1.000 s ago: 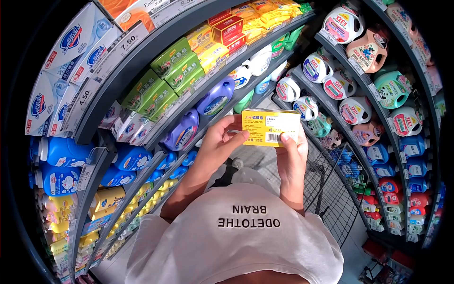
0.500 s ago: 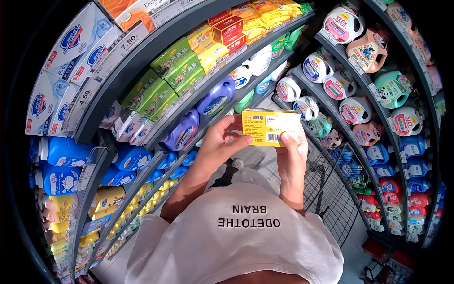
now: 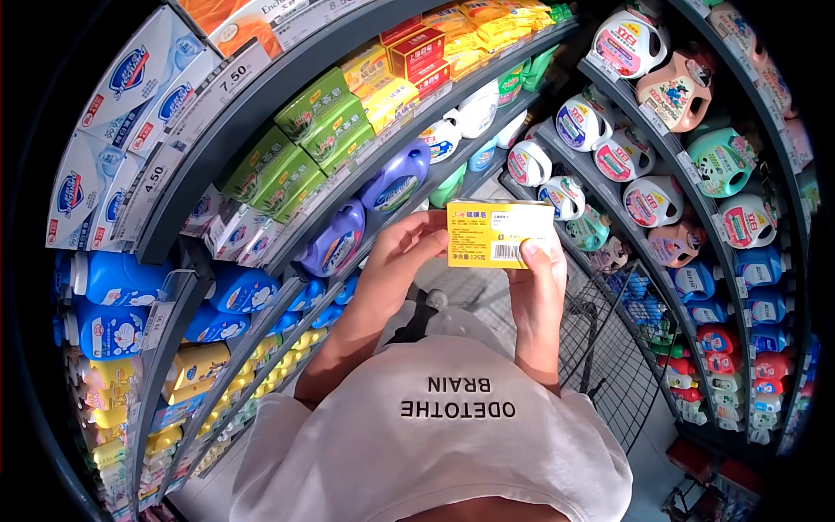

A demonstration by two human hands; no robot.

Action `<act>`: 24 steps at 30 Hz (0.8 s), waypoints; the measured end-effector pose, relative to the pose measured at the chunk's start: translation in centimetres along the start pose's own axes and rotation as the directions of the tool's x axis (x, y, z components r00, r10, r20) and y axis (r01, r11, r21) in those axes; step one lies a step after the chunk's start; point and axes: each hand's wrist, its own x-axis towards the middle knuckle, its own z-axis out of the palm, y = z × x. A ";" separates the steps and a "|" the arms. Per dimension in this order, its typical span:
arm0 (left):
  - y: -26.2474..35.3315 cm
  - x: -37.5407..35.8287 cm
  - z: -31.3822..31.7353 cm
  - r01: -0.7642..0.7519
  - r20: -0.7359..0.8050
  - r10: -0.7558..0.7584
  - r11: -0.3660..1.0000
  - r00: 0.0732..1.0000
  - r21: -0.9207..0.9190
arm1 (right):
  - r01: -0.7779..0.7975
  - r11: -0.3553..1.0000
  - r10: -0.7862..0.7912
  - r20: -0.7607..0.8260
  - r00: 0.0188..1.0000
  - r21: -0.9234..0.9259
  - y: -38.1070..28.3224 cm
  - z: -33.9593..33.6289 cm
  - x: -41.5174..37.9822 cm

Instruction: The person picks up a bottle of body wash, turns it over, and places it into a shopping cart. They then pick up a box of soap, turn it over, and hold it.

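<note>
A small yellow soap box [image 3: 474,237] with printed text and a barcode is held up in front of my chest. My right hand [image 3: 537,278] grips its right end, the thumb lying over the front near the barcode. At the box's left edge is my left hand [image 3: 402,252], its fingers curled around that side and its thumb tip by the edge. Some left fingertips are hidden behind the box.
Green soap boxes [image 3: 291,170], yellow and red boxes, and purple bottles [image 3: 335,237] fill the left shelves. Detergent bottles [image 3: 652,202] line the right shelves. A black wire cart [image 3: 613,348] stands at my right, beyond my forearm.
My left thumb has slid left off the front of the box to its edge. The box has turned slightly, so its front faces me more squarely.
</note>
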 end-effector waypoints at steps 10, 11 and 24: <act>-0.4 0.3 -0.2 0.047 -0.011 -0.048 0.996 0.999 -0.082 | 0.001 0.999 -0.002 -0.025 1.000 -0.039 0.0 0.0 -0.2; -0.5 0.3 -0.2 0.050 -0.006 -0.050 0.995 0.999 -0.089 | -0.002 0.999 0.001 -0.026 1.000 -0.044 -0.1 0.1 -0.2; -1.2 0.5 -0.7 0.165 0.042 -0.160 0.967 0.986 -0.195 | 0.061 0.958 -0.069 -0.020 0.997 -0.280 0.4 0.1 -0.1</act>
